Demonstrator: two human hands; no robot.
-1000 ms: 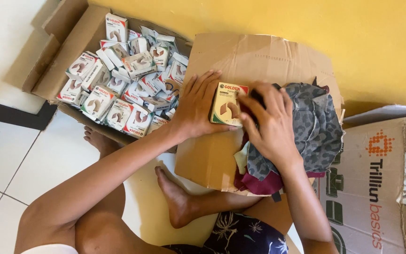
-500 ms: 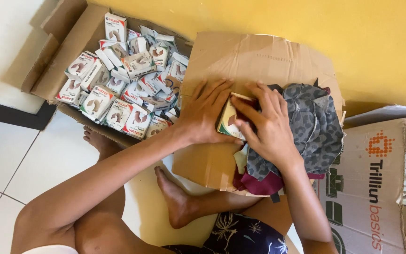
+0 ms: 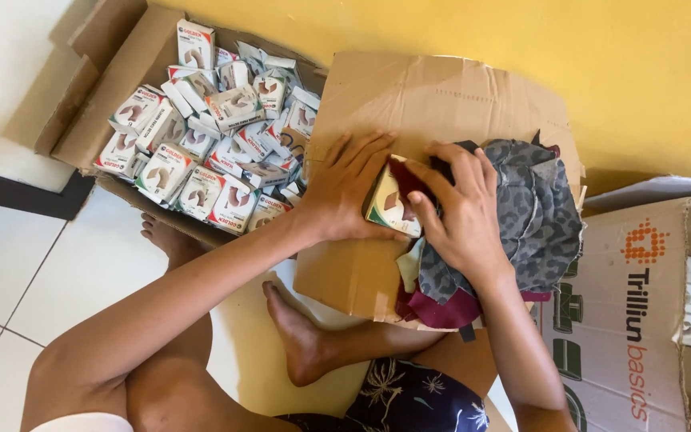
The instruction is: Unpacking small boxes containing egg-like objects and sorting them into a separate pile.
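A small white and green box (image 3: 387, 210) rests on a flat brown cardboard sheet (image 3: 433, 96) over my lap. My left hand (image 3: 344, 190) grips the box from its left side. My right hand (image 3: 459, 210) holds a dark red piece of fabric (image 3: 406, 178) at the box's open top, with fingers pinched on it. A pile of grey patterned and maroon cloth pieces (image 3: 533, 208) lies just right of my right hand on the sheet.
An open cardboard carton (image 3: 105, 104) at the upper left holds several small white boxes (image 3: 201, 152) of the same kind. A large printed carton (image 3: 641, 320) stands at the right. A yellow wall runs behind. My bare feet rest on white floor tiles (image 3: 9, 272).
The box has tilted from lying face up to standing on edge in my left hand. My right hand has brought dark red fabric to its open top.
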